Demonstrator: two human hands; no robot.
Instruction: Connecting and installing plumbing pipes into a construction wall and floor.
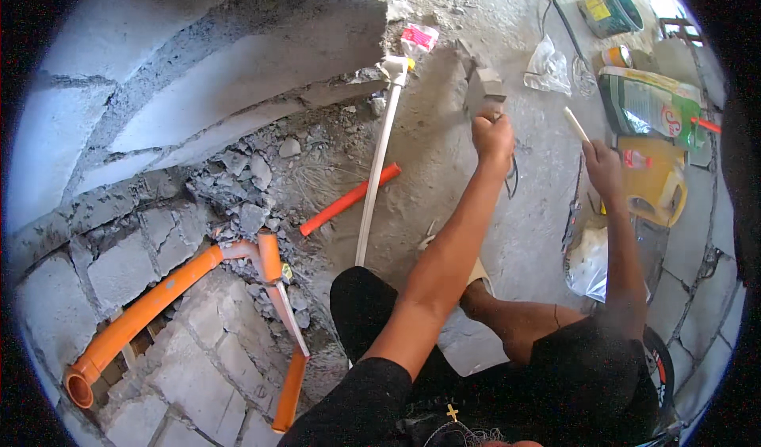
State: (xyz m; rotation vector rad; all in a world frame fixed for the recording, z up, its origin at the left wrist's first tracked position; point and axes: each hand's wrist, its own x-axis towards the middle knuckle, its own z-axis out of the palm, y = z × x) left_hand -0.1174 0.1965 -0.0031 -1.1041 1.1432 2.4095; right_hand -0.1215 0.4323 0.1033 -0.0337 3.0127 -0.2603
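Observation:
My left hand (493, 139) stretches forward over the dusty floor, closed around a grey blocky tool (483, 90). Its far end is blurred and I cannot make out its kind. To the right, my right hand (605, 170) grips a short off-white rod (576, 124), which points up and away to the left. A thin white pipe (380, 150) stands to the left of my left forearm, with a fitting on its top end. Beyond it, a loose red-orange pipe (350, 200) lies on the ground. My right hand is nearest to a yellow jug (652, 181).
An orange drain pipe (151, 308) runs through broken blockwork (202, 368) at left, beside rubble (254, 173). At right are a green-and-white sack (650, 102), a dark green bucket (610, 11), a small can (617, 56) and clear plastic bags (547, 66). A black cable (563, 19) crosses the floor.

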